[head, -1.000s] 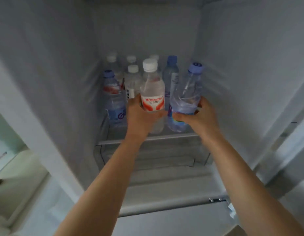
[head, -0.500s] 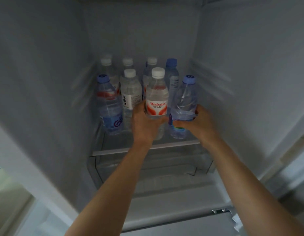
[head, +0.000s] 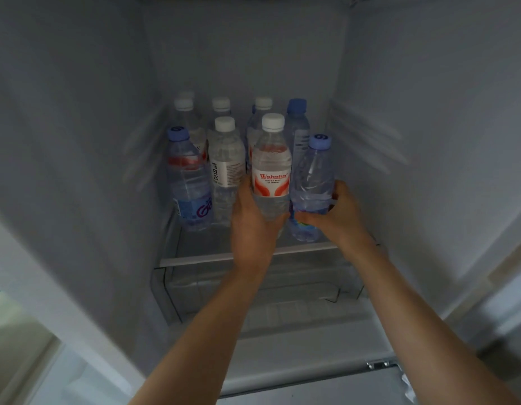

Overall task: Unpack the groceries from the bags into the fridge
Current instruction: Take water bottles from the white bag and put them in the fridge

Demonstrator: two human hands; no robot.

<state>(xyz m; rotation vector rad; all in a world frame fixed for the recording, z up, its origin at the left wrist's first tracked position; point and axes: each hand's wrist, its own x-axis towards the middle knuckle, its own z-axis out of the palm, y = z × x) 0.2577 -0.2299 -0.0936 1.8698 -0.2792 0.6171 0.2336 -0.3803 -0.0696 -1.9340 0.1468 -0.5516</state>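
Both my arms reach into the open fridge. My left hand (head: 253, 226) grips a white-capped water bottle with a red and white label (head: 271, 168), held upright at the front of the glass shelf (head: 201, 260). My right hand (head: 338, 217) grips a blue-capped clear water bottle (head: 313, 182), tilted slightly left, right beside the first one. Whether either bottle's base rests on the shelf is hidden by my hands. Behind and to the left stand several more water bottles, among them a blue-capped one (head: 189, 182) and a white-capped one (head: 225, 168).
The fridge's white side walls (head: 428, 141) close in on both sides. Below the shelf sits a clear drawer (head: 253, 290). A strip of bare shelf lies in front of the left bottles. The fridge door edge (head: 501, 287) shows at the right.
Both hands have pushed their bottles deeper and lower toward the shelf, and the blue-capped bottle stands more upright than before. The camera has moved closer to the fridge.
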